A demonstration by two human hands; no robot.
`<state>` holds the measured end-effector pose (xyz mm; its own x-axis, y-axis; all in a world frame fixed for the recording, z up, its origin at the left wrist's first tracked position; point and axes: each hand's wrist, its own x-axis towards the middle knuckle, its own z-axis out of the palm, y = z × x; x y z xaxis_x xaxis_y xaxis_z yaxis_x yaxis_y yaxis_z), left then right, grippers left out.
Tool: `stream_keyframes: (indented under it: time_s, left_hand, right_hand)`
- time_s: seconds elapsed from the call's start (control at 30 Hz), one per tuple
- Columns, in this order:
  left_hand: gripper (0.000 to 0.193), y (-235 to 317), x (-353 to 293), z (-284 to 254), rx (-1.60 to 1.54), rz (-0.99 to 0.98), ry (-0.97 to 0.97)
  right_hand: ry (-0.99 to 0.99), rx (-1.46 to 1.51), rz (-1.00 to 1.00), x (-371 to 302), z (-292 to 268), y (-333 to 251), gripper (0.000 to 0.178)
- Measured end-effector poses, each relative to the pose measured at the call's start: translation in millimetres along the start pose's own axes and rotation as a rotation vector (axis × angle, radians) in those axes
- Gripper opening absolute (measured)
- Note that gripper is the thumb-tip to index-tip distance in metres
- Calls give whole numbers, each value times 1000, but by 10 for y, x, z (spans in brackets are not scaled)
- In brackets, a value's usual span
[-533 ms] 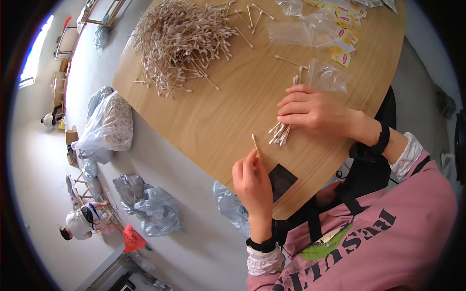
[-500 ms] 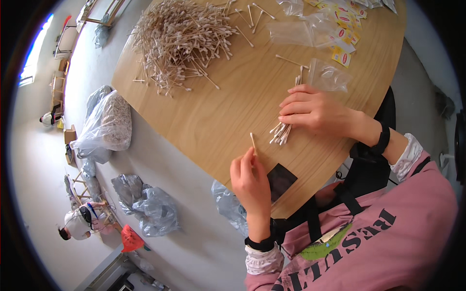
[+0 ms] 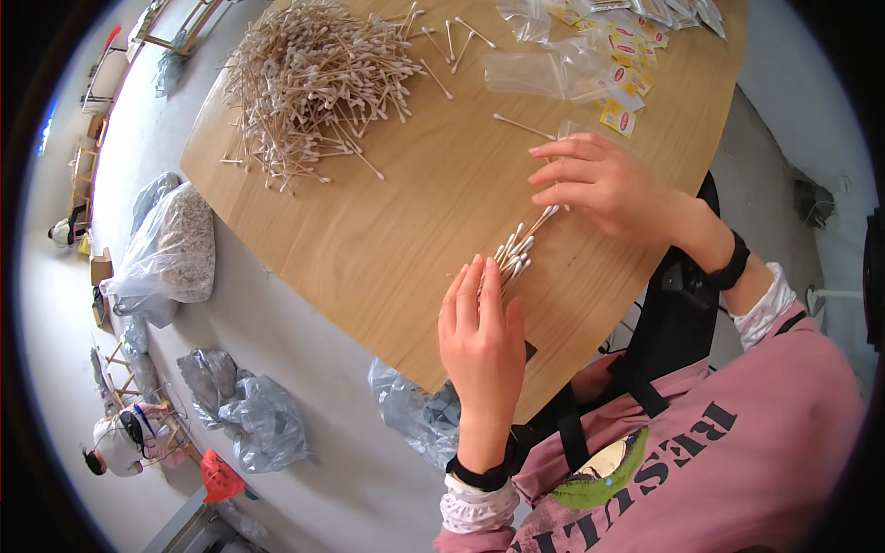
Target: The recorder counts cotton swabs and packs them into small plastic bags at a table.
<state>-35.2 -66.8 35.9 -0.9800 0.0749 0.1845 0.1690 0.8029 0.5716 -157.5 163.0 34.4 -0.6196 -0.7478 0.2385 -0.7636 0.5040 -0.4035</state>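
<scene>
A bunch of wooden cotton swabs point(image 3: 516, 252) lies slanting on the table, its white tips pointing away from my left hand point(image 3: 481, 318). My left fingers close over the near end of the bunch and hide the rest of it. Up and to the right, my right hand point(image 3: 613, 189) is lifted and slightly blurred, its fingers apart and holding nothing I can see. Beyond those fingers is a clear plastic bag point(image 3: 573, 128), partly covered, and a lone swab point(image 3: 523, 126). A dark square point(image 3: 530, 350) shows at its edge beside my left hand.
A large heap of cotton swabs point(image 3: 313, 88) covers the table's far left. Clear bags point(image 3: 535, 74) and yellow-white packets point(image 3: 627, 55) lie at the far right. On the floor stand a filled plastic bag point(image 3: 184, 244) and grey bags point(image 3: 258, 419). A person point(image 3: 120, 442) works farther left.
The bunch of cotton swabs has shifted from under my right hand to my left. My right hand has let go and opened. The single swab from my left fingers is no longer distinct.
</scene>
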Motion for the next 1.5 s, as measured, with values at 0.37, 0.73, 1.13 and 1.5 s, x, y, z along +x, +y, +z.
stream_keyframes:
  time_s: [0.37,0.73,1.13,1.5]
  left_hand:
    - [28,-77,-208,117,28,-27,80]
    - [29,-78,-243,110,12,-22,89]
    - [29,-177,-315,75,3,-25,118]
    - [52,-21,-245,137,137,-65,80]
  right_hand:
    - [13,-215,-69,321,180,187,7]
    - [-9,87,17,538,493,-187,8]
    - [-42,48,12,59,183,-9,6]
    - [-136,294,172,439,278,-259,9]
